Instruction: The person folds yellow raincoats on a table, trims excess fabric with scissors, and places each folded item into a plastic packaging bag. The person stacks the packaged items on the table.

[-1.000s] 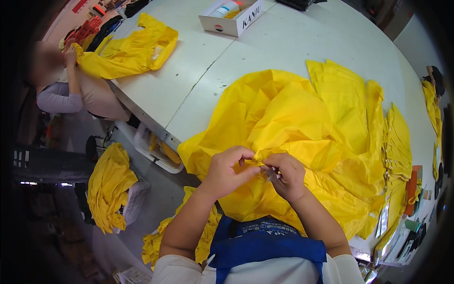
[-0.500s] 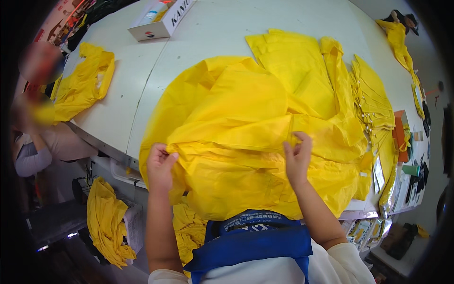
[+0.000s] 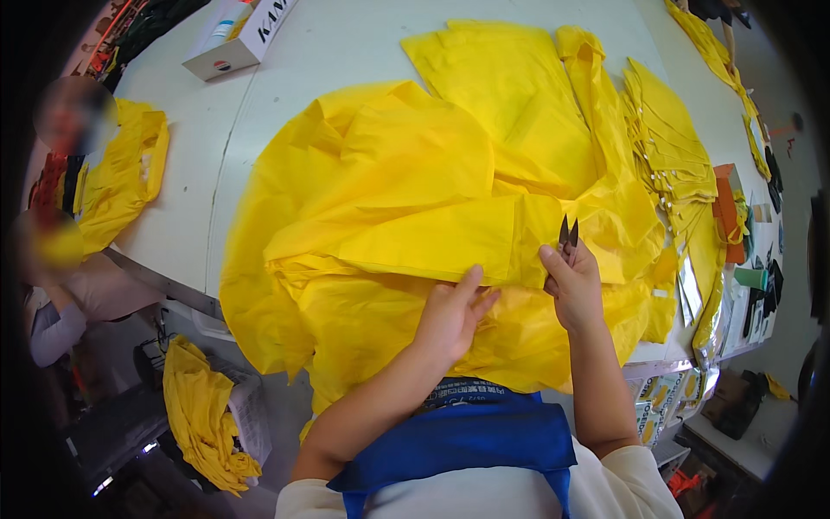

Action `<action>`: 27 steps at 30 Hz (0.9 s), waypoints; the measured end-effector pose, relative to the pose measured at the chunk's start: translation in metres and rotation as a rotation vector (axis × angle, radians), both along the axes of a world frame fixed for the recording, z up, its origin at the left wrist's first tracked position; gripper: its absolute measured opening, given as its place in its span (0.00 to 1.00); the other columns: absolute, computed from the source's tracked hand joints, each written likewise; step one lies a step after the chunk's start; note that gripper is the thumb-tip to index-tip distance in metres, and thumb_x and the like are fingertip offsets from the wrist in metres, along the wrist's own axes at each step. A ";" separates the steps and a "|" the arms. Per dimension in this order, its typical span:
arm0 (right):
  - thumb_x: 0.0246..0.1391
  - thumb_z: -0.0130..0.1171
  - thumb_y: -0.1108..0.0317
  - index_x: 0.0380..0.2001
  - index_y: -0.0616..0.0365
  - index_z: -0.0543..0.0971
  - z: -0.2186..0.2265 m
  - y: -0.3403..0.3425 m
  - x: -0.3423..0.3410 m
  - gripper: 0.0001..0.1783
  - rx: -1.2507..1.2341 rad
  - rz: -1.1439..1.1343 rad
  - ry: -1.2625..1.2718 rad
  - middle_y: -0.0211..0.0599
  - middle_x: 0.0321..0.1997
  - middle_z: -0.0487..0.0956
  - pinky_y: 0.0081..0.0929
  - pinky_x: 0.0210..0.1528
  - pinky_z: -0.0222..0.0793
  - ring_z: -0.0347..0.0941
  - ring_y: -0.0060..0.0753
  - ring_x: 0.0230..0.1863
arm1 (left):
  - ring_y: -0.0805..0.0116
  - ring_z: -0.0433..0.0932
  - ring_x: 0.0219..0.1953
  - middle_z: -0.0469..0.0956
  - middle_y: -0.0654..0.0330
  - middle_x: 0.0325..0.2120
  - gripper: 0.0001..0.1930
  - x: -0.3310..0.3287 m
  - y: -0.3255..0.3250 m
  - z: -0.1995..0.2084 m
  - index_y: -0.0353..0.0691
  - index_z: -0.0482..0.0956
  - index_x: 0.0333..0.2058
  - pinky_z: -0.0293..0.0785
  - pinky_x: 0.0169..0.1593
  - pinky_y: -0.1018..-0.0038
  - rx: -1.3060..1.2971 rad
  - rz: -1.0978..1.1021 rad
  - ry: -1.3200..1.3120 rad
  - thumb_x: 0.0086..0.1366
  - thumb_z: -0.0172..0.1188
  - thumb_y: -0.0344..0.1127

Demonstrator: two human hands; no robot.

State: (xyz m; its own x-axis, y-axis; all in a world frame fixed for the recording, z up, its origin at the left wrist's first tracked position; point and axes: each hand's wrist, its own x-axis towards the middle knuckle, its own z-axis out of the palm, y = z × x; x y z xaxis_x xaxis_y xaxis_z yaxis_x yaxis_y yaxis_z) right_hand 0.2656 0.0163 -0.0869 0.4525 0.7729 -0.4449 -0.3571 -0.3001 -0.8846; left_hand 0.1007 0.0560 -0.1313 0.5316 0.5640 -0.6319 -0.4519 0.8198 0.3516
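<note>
The yellow cloth (image 3: 372,164) lies bunched on the table in front of me, its lower part hanging toward my blue apron (image 3: 458,445). Across its middle, one flat strip (image 3: 424,242) stretches toward my right hand (image 3: 577,294). That hand is closed around small snips (image 3: 568,238), blades up and slightly parted, just beside the strip's end. My left hand (image 3: 445,320) is at the strip's lower edge; I can't tell whether its fingers pinch the cloth or only touch it.

Half a second ago my hands were spread wide, the left pinching the cloth's left side; now they are near each other. To my judgement, that puts the strip's right end within easy reach of the blades.

Beyond lie a yellow stack (image 3: 510,86), a fanned pile (image 3: 679,130), an orange box (image 3: 729,216) and, far left, a white box (image 3: 251,54).
</note>
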 end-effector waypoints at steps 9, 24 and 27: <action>0.41 0.62 0.78 0.38 0.54 0.77 0.038 -0.021 0.005 0.17 0.213 0.330 -1.315 0.36 0.36 0.76 0.27 0.29 0.71 0.75 0.36 0.30 | 0.58 0.77 0.48 0.74 0.52 0.48 0.17 0.004 -0.005 0.038 0.34 0.67 0.53 0.75 0.52 0.62 0.189 -0.078 -0.039 0.70 0.47 0.36; 0.42 0.59 0.80 0.27 0.58 0.74 0.033 -0.016 0.005 0.07 0.356 0.514 -0.832 0.35 0.28 0.72 0.23 0.28 0.64 0.70 0.31 0.28 | 0.58 0.78 0.47 0.74 0.49 0.48 0.19 -0.003 -0.001 0.049 0.32 0.64 0.54 0.75 0.51 0.63 0.235 -0.132 -0.078 0.72 0.43 0.39; 0.50 0.55 0.80 0.29 0.58 0.73 0.030 -0.019 0.014 0.05 0.266 0.403 -0.364 0.32 0.29 0.70 0.18 0.31 0.60 0.65 0.24 0.29 | 0.56 0.78 0.47 0.74 0.49 0.48 0.21 -0.003 -0.001 0.050 0.34 0.62 0.56 0.75 0.50 0.60 0.223 -0.126 -0.099 0.71 0.45 0.41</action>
